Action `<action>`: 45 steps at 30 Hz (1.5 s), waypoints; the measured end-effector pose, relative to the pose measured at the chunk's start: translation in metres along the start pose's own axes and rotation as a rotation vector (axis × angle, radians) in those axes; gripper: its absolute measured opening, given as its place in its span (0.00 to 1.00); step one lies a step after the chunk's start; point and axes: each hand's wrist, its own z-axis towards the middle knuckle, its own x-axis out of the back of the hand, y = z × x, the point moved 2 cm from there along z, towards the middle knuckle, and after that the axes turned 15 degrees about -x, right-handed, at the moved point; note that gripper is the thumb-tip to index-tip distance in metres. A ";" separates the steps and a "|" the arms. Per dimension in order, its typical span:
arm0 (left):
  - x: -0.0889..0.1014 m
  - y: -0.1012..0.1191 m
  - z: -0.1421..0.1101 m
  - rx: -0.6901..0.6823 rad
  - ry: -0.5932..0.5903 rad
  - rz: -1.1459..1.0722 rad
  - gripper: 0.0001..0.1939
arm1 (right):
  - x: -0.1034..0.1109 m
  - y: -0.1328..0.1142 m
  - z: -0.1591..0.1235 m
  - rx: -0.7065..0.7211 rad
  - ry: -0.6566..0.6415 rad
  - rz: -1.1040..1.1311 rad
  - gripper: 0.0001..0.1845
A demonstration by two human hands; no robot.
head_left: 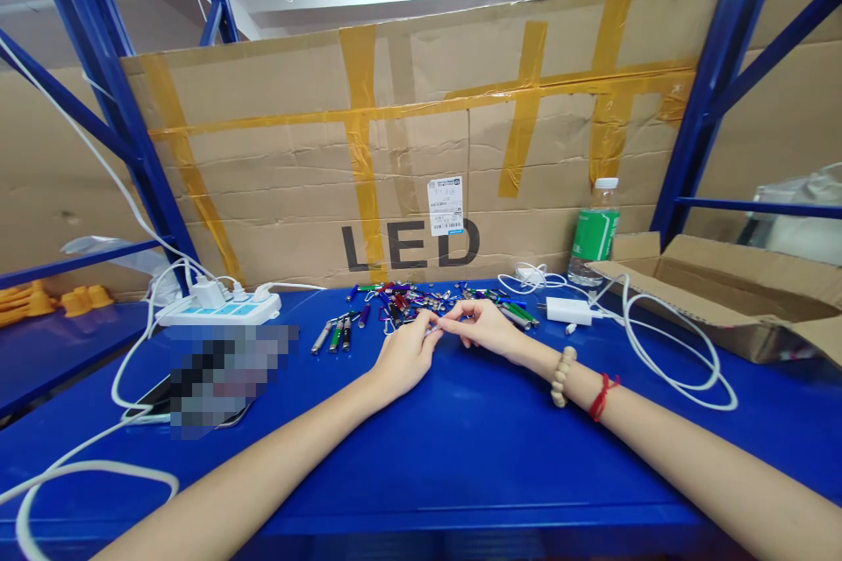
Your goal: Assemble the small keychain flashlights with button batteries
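My left hand [409,356] and my right hand [483,327] meet over the middle of the blue table. Fingertips of both pinch a small, pale metallic piece [432,330], too small and too covered to name. Just behind my hands spreads a pile of small metal tubes [398,305] in purple, red, green and black, mixed with little clips. To the left of my left hand, several finished-looking tubes with clips, among them a green one [337,337], lie side by side. More green tubes [519,314] lie beyond my right hand.
A white power strip [224,310] with plugs and cables stands at the back left, near a blurred-out phone-like object [217,381]. At the right are a white charger [569,310], looping cable, a green-labelled bottle [595,232] and a cardboard box [730,289]. A cardboard wall [282,193] closes the back.
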 end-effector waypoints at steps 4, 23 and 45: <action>-0.001 -0.001 0.001 0.021 0.012 -0.003 0.08 | -0.002 0.001 0.001 0.015 -0.018 0.028 0.22; 0.004 0.003 0.000 0.066 0.077 -0.001 0.08 | 0.001 -0.006 -0.003 0.010 0.043 0.037 0.21; -0.003 -0.005 0.000 -0.032 0.062 -0.124 0.08 | 0.002 -0.003 -0.002 0.037 0.001 -0.014 0.22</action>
